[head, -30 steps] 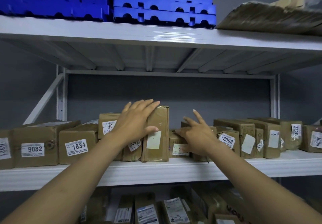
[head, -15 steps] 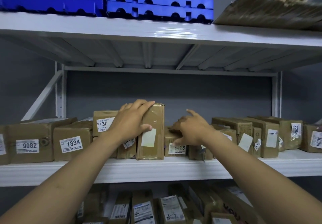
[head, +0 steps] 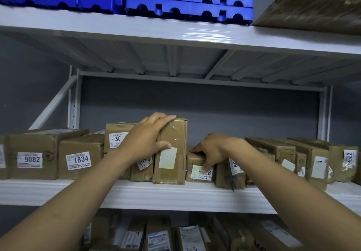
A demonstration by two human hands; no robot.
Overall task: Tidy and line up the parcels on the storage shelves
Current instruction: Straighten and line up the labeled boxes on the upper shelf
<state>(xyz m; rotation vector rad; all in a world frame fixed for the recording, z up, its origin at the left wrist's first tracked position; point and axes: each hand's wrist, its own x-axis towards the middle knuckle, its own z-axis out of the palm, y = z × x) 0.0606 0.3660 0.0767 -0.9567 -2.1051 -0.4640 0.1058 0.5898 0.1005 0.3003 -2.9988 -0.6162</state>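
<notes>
- white middle shelf (head: 175,195) carries a row of brown parcels along its front.
- stacked blue trays (head: 187,2) sit one level up.
- tall parcel (head: 172,164) stands upright mid-row, higher than its neighbours.
- low parcel (head: 193,162) sits just right of it.
- left hand (head: 144,143) grasps the tall parcel's top left corner, thumb on its front.
- right hand (head: 213,149) grasps the low parcel, thumb on its label.

Single wide-angle head cam looks fwd at middle shelf (head: 175,194) from near, w/ upper shelf (head: 136,31) seen from below at 12 o'clock, lower parcels (head: 158,239) at 6 o'clock.
</notes>
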